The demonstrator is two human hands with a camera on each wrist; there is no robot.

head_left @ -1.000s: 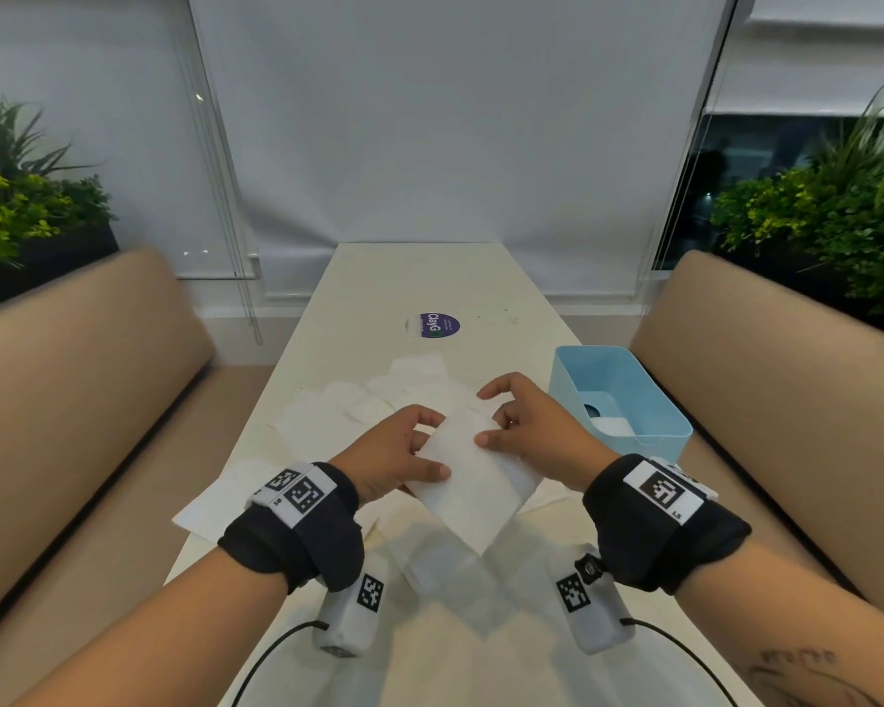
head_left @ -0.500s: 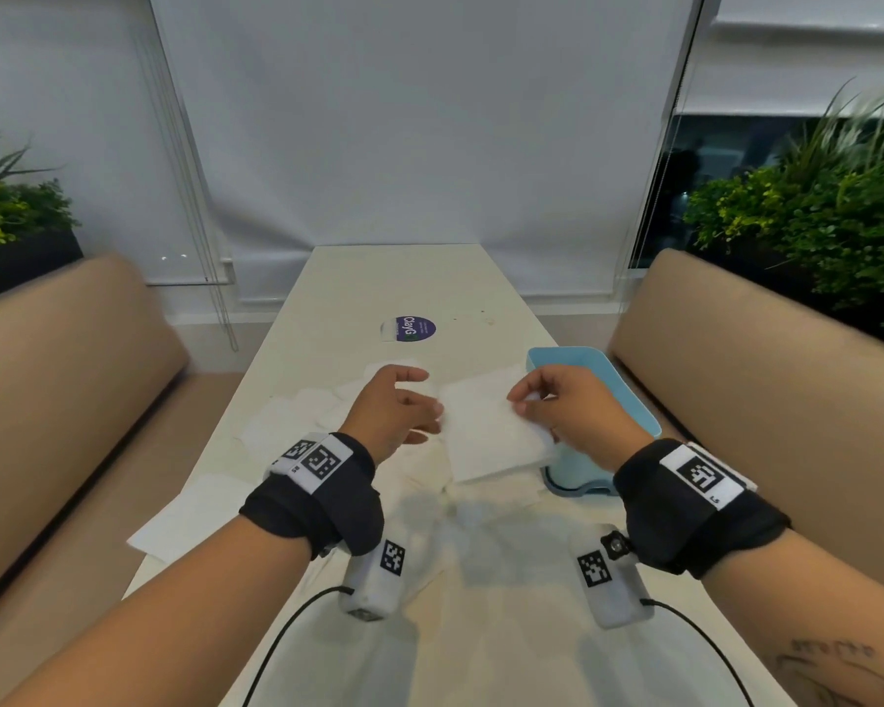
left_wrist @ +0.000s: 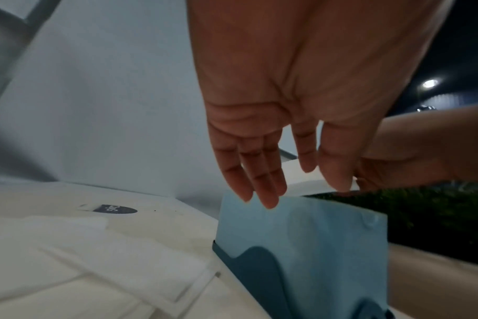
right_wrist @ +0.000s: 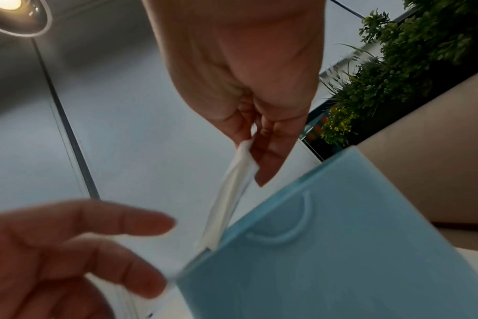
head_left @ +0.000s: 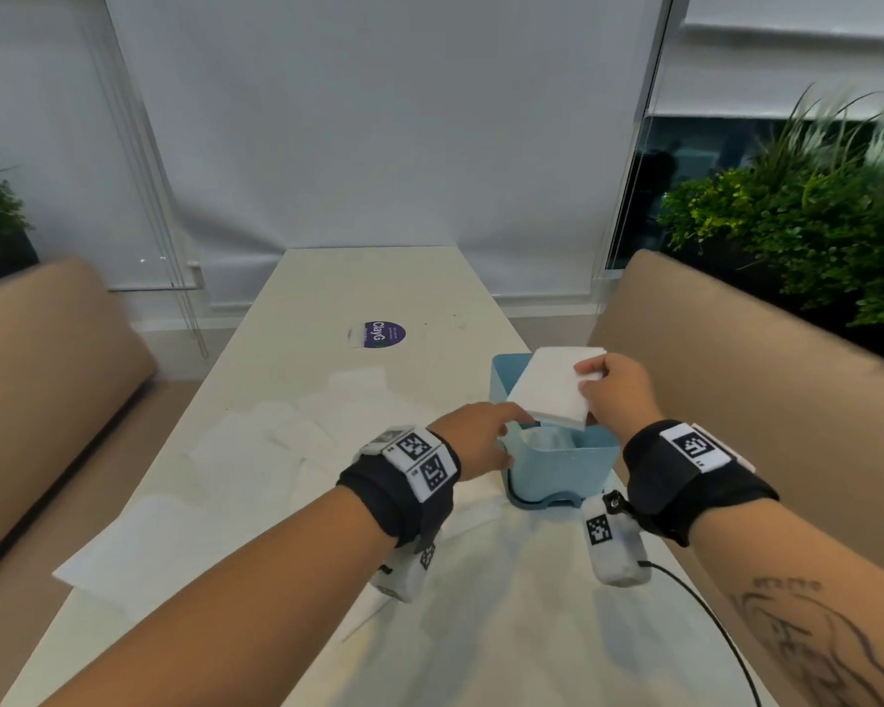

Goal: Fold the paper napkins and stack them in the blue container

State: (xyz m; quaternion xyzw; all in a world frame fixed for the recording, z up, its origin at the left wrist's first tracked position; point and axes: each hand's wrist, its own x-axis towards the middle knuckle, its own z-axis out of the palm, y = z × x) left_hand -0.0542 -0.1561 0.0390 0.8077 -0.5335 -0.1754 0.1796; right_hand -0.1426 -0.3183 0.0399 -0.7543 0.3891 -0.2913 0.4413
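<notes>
Holding a folded napkin over the blue container, the right hand pinches the napkin's right edge between thumb and fingers. The near corner dips into the opening and is not yet released. The left hand has its fingers straight and apart and holds nothing. It sits at the container's left rim; contact cannot be confirmed. White paper shows inside, judged to be napkins already stacked. Several flat napkins lie on the table, left of the container and nearer. Assessment: task partly done, one piece going in, most left to fold.
</notes>
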